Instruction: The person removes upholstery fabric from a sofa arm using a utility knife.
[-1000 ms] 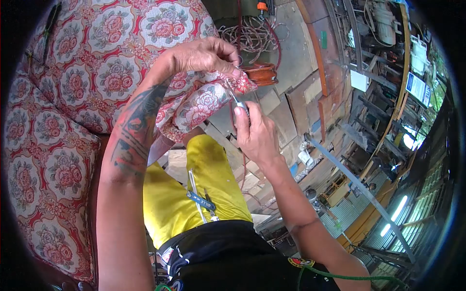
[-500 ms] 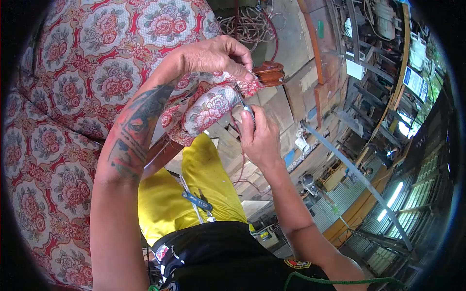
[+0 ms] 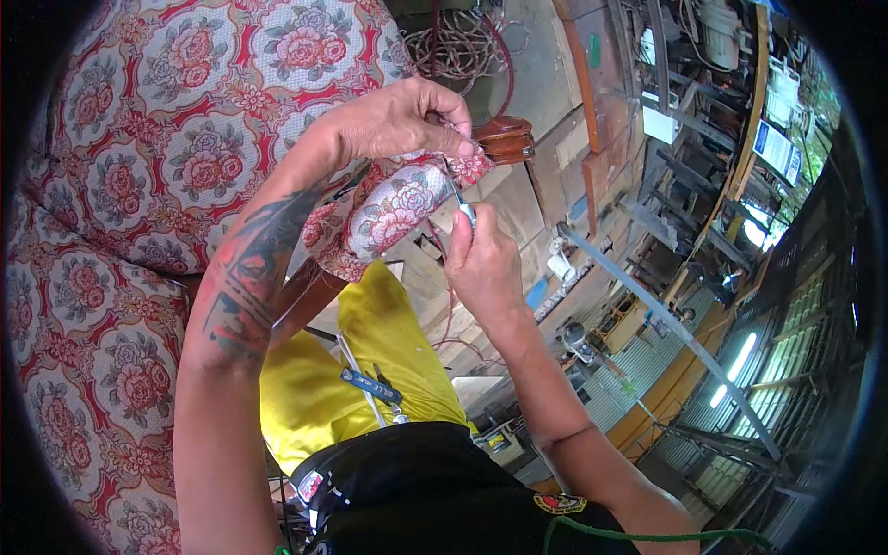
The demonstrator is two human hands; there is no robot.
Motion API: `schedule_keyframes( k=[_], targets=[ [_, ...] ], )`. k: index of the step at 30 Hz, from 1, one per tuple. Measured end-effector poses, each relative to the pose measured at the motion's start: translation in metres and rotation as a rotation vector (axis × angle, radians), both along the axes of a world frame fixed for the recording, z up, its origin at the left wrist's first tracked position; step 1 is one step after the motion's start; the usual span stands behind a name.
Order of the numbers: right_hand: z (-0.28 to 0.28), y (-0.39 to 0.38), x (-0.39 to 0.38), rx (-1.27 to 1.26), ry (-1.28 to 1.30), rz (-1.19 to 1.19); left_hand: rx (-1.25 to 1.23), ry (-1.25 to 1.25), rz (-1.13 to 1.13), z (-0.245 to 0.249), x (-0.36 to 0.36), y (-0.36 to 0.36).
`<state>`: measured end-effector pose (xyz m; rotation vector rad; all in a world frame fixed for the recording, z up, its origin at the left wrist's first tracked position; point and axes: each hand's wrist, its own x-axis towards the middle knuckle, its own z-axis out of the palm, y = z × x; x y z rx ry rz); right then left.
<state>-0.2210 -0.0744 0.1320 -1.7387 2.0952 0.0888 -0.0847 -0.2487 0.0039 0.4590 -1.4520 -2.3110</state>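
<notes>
My left hand pinches the edge of the red-and-white floral fabric at the front end of a padded sofa armrest. A thin-bladed knife with a greyish handle is gripped in my right hand, its thumb along the handle. The blade points up at the fabric, just below my left fingertips; whether it is cutting in cannot be made out. Beyond the fabric, the brown varnished wooden arm end sticks out. Loose threads hang from the armrest's lower fabric edge.
The floral sofa fills the left side. A tangled rope or hose lies on the floor at the top. A lanyard hangs over my yellow shorts. Wooden boards and a metal bar stand to the right.
The view has shifted slightly, moving the scene a little left. My right hand and the knife stay close to the fabric edge, and my left hand keeps its pinch.
</notes>
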Motion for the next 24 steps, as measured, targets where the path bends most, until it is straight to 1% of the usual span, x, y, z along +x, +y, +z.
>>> schedule_keyframes(
  k=[3,5,9,11,13,14,16,17,19,20,22,23,24],
  targets=[
    [0.0,-0.002,-0.004,-0.007,-0.016,0.009,0.024,0.0,-0.025,0.0,0.0,-0.002],
    [0.001,0.001,-0.005,-0.018,-0.033,0.007,0.0,-0.049,-0.074,0.003,0.003,-0.007],
    [-0.005,0.003,-0.01,-0.039,-0.037,0.037,-0.059,-0.092,-0.047,0.006,0.005,-0.006],
    [-0.008,0.005,-0.016,-0.041,-0.043,0.048,-0.027,-0.054,-0.009,0.004,0.004,-0.001],
    [-0.008,0.008,-0.022,-0.004,-0.151,0.007,0.019,-0.047,-0.014,0.002,0.004,0.002],
    [-0.004,0.013,-0.025,0.002,-0.15,0.008,0.055,-0.043,-0.017,0.002,0.005,0.003],
    [0.006,0.022,-0.031,0.032,-0.267,-0.035,0.071,0.005,0.007,-0.003,0.007,0.002],
    [0.014,0.027,-0.031,0.041,-0.266,-0.036,0.103,0.014,0.001,-0.007,0.007,0.004],
    [0.028,0.033,-0.031,0.122,-0.339,-0.228,0.149,0.022,-0.011,-0.008,0.013,0.003],
    [0.038,0.03,-0.026,0.123,-0.335,-0.23,0.151,0.026,-0.013,-0.012,0.015,0.005],
    [0.061,0.013,-0.013,0.257,-0.44,-0.51,0.19,0.037,-0.051,-0.019,0.017,0.007],
    [0.071,0.005,-0.008,0.301,-0.464,-0.569,0.194,0.01,-0.009,-0.018,0.015,0.009],
    [0.083,0.002,-0.004,0.301,-0.461,-0.566,0.194,0.013,-0.005,-0.016,0.014,0.012]
  ],
)
